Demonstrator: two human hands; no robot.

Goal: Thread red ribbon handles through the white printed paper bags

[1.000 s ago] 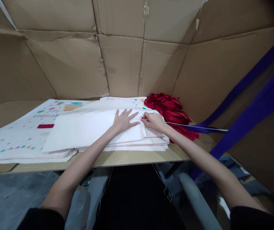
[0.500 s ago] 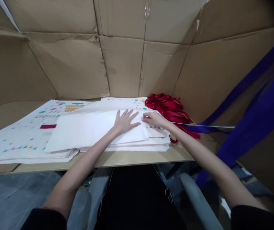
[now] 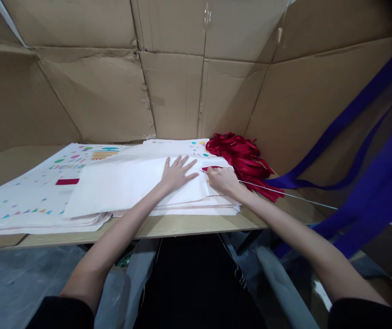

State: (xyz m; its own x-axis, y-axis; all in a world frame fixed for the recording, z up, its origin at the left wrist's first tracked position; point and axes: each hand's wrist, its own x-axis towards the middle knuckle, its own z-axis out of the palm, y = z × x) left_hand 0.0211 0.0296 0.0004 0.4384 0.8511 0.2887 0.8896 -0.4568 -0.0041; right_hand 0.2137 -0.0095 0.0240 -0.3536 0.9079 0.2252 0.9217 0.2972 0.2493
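My left hand [image 3: 176, 174] lies flat with spread fingers on a folded white sheet [image 3: 113, 183]. At the sheet's right end my right hand [image 3: 221, 179] is closed, with a red ribbon piece [image 3: 210, 168] showing at its fingertips. A thin white string [image 3: 305, 199] runs off to the right from beside that hand. Under the white sheet are stacked printed sheets [image 3: 20, 194] with coloured shapes, and a red strip [image 3: 67, 182] sticks out at the folded sheet's left edge. A heap of red ribbons [image 3: 244, 153] lies behind my right hand.
Cardboard walls [image 3: 175, 91] enclose the back and sides of the wooden table [image 3: 182, 226]. Wide blue ribbons [image 3: 363, 201] hang on the right, close to my right forearm. A grey chair armrest [image 3: 281, 283] is below the table edge.
My right hand has turned and moved slightly down, and red ribbon now shows at its fingers. The white string sags lower and the blue ribbons have swung. My left hand stays nearly in place.
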